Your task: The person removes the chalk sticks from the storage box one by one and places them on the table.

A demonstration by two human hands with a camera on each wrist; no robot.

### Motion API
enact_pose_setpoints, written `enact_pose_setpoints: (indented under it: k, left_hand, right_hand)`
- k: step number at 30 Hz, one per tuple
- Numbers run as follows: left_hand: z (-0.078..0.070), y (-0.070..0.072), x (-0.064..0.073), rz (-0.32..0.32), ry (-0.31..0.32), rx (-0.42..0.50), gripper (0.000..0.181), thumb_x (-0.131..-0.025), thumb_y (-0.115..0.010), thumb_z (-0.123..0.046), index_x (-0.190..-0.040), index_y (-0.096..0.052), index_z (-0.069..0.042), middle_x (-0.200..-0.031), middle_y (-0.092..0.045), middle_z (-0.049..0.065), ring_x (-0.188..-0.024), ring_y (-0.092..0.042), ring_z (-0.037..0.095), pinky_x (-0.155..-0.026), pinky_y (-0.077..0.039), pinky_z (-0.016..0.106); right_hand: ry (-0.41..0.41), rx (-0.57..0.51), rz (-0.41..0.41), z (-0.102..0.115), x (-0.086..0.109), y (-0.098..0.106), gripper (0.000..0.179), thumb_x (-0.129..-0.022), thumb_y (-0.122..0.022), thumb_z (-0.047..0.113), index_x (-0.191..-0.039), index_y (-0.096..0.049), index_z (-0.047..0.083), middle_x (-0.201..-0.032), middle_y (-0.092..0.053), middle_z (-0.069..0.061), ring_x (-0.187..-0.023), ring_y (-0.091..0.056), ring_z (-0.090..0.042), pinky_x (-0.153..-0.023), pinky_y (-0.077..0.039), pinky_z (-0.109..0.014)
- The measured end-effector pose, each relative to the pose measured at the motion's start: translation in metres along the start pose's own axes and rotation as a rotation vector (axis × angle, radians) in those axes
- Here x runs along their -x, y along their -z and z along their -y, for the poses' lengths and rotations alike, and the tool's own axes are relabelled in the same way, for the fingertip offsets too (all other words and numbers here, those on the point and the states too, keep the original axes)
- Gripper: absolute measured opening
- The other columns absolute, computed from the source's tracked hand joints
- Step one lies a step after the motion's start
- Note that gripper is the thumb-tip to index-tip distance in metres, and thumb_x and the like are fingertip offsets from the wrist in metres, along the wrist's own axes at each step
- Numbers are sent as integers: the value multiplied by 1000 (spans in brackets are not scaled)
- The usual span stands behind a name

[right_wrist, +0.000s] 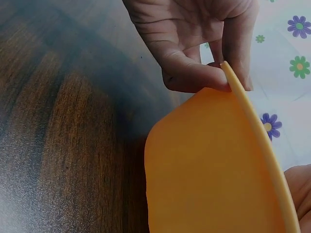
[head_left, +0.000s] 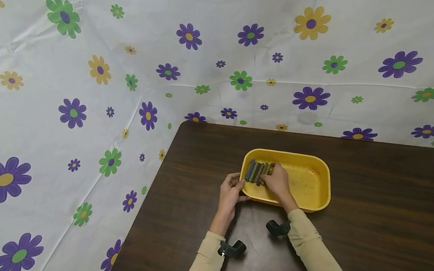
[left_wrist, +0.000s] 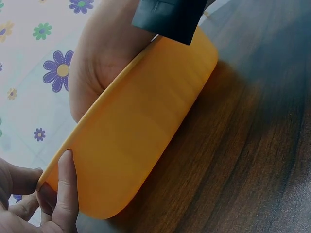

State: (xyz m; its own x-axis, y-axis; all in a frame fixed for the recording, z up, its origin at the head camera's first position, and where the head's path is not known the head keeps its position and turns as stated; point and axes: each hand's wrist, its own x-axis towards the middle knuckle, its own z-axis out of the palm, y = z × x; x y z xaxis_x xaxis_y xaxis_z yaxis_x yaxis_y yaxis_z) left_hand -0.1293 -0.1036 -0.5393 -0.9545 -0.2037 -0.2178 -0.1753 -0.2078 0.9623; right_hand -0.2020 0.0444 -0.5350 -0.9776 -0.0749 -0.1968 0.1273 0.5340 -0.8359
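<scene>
A yellow plastic tray (head_left: 306, 187) rests on the table, with a row of several dark-coloured crayons (head_left: 254, 172) lying side by side at its left end. My left hand (head_left: 228, 196) grips the tray's left front corner; in the left wrist view its fingers (left_wrist: 67, 189) pinch the rim from both sides. Reaching in over the front rim, my right hand (head_left: 279, 182) holds the rightmost crayon of the row between thumb and fingers. The tray wall (right_wrist: 209, 160) hides the crayons in the right wrist view, where only part of the right hand (right_wrist: 302, 194) shows.
The dark wooden table (head_left: 391, 220) extends to both sides of the tray. Behind it and to the left hangs a white flowered sheet (head_left: 218, 22). Each wrist wears a black camera mount (head_left: 232, 249) close above the tabletop.
</scene>
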Motion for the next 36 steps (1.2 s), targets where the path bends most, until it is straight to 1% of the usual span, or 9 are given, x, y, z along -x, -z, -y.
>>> enact_pose_setpoints:
  k: [5, 12, 17, 21, 29, 36]
  left_hand:
    - [0, -1, -1, -2, 1, 0, 31, -96, -58, -10, -125, -55, -1, -93, -52, 13, -94, -60, 45, -61, -59, 38]
    - [-2, -1, 0, -12, 10, 2, 30, -96, -58, -8, -125, -55, -2, -92, -52, 11, -93, -60, 42, -59, -58, 36]
    - [-3, -1, 1, -19, 14, -3, 30, -96, -57, -8, -125, -55, -1, -94, -53, 13, -92, -61, 42, -58, -58, 34]
    - [-2, -1, 1, -18, 12, -5, 30, -96, -57, -8, -125, -55, -1, -96, -53, 15, -93, -61, 42, -58, -58, 33]
    - [-1, -1, 0, -16, 12, -7, 30, -96, -57, -8, -125, -55, -1, -93, -52, 11, -93, -61, 41, -58, -58, 33]
    - [0, -1, -1, -18, 12, -6, 30, -96, -58, -9, -125, -55, -1, -94, -53, 12, -92, -62, 41, -58, -58, 33]
  right_hand:
    - [12, -16, -5, 0, -1, -1, 57, -86, -65, 3, -134, -38, -13, -113, -56, -31, -102, -56, -40, -83, -49, -48]
    - [19, -27, 16, -1, -3, -2, 58, -85, -64, 1, -136, -40, -10, -113, -60, -30, -102, -59, -40, -80, -51, -46]
    - [16, -40, 29, -1, -3, -2, 57, -84, -65, 0, -135, -42, -9, -109, -62, -29, -97, -62, -38, -76, -53, -43]
    - [10, -42, 30, 0, -3, -3, 56, -84, -65, 0, -134, -43, -8, -109, -63, -28, -96, -62, -37, -76, -52, -43]
    - [-6, -57, 13, 0, -4, -3, 54, -84, -67, 2, -133, -44, -6, -111, -61, -28, -98, -61, -37, -78, -52, -44]
    - [11, -59, -12, 0, -2, 2, 51, -86, -67, 3, -132, -46, -7, -111, -61, -29, -98, -61, -38, -77, -53, -45]
